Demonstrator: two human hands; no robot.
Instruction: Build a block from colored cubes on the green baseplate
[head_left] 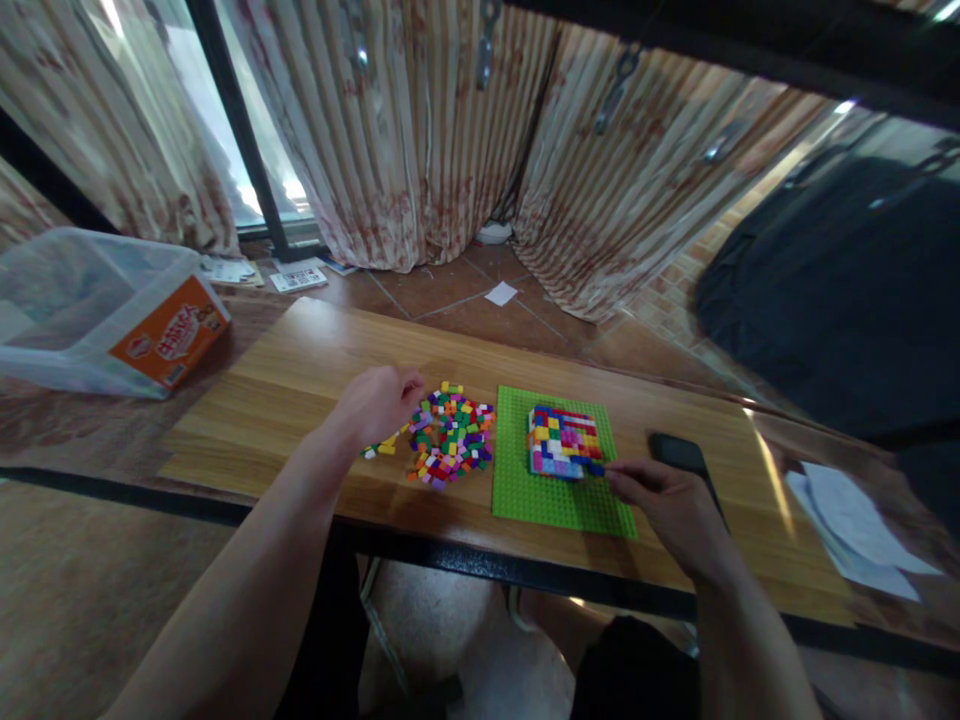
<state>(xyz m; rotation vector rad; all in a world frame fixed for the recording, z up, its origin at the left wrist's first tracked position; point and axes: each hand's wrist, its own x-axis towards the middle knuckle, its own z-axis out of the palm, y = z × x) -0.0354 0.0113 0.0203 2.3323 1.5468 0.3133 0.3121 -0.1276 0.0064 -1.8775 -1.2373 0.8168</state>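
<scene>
My right hand [671,502] pinches a dark blue toy brick [595,468] at the near right corner of a block of many-coloured toy bricks [564,440]. That block is built up on a green studded baseplate [517,490]. On the left, my left hand [379,403] hovers by the left edge of a pile of loose toy bricks [454,432]. Its fingers are curled together, and whatever may be between them is hidden. Several yellow bricks [387,447] lie just under and beside that hand.
A black phone-like object [679,455] lies right of the baseplate on the wooden table [277,400]. White papers [855,525] are beyond the table's right end. At far left stands a clear plastic bin [90,330] with an orange label. Curtains [390,150] hang behind.
</scene>
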